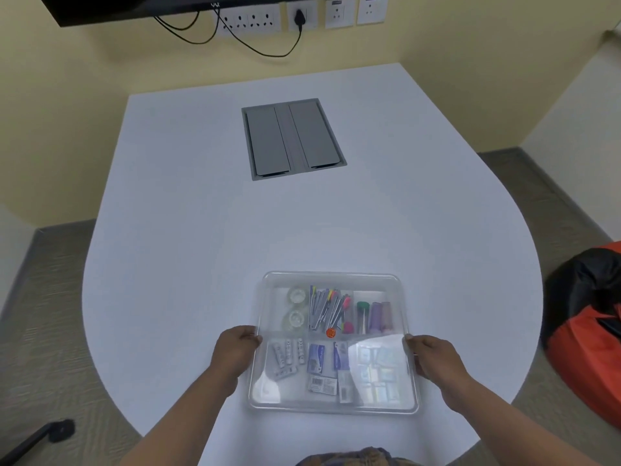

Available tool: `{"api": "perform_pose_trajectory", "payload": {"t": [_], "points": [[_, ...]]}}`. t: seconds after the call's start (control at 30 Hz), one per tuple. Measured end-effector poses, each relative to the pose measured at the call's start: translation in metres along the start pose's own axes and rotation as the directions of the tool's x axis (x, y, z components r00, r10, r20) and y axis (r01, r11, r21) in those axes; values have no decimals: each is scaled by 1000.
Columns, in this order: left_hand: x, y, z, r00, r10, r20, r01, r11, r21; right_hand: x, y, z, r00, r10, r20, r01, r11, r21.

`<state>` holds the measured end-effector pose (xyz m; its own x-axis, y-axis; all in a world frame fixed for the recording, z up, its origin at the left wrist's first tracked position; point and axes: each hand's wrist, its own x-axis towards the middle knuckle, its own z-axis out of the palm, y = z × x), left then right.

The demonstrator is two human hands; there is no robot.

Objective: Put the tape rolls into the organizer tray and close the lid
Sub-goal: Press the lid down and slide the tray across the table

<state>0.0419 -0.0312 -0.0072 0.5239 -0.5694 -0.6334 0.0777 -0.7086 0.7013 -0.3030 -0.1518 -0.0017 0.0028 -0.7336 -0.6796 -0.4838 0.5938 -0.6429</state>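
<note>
A clear plastic organizer tray [265,403] sits near the front edge of the white table, with a clear lid [332,280] lying over it. Two clear tape rolls [295,306] lie one behind the other in the far-left compartment, seen through the lid. My left hand [235,351] grips the lid's left edge. On the opposite side, my right hand [430,359] holds the right edge. Pens, markers, batteries and small packets fill the other compartments.
The white table [201,213] has a grey cable hatch [292,137] set in its middle. A red and black beanbag [588,331] sits on the floor at the right. Wall sockets and black cables hang behind the table.
</note>
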Motion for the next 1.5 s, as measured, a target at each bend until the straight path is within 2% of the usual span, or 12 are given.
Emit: {"api": "perform_pose_trajectory", "payload": {"t": [0.23, 0.47, 0.6, 0.77, 0.83, 0.97, 1.13, 1.27, 1.5], "points": [[-1, -11, 3, 995, -98, 3, 97, 977, -189, 1, 4, 8, 992, 104, 77, -114, 984, 139], [-2, -11, 1, 993, -116, 21, 118, 962, -245, 9, -1, 3, 989, 124, 85, -131, 987, 91], [-1, -5, -5, 990, -108, 96, 124, 974, -189, 5, -10, 3, 989, 117, 92, -123, 990, 62], [14, 14, -10, 981, -106, 159, 109, 994, -4, 13, -28, 4, 996, 47, 81, -36, 991, -128], [24, 25, -8, 985, -116, 130, 116, 993, 13, 19, -39, 4, 995, 30, 94, -19, 994, -108], [47, 46, 6, 996, -87, -22, 86, 996, -38, 36, -61, 9, 996, 63, 70, -68, 995, 71], [61, 59, 25, 980, -175, -94, 162, 978, -134, 56, -70, 15, 990, 140, 15, -140, 970, 198], [67, 58, 26, 977, -191, -93, 178, 975, -133, 63, -66, 17, 990, 134, -54, -120, 972, 202], [80, 60, 24, 977, -194, -90, 184, 977, -112, 73, -66, 21, 982, 106, -155, -93, 992, 88]]}}
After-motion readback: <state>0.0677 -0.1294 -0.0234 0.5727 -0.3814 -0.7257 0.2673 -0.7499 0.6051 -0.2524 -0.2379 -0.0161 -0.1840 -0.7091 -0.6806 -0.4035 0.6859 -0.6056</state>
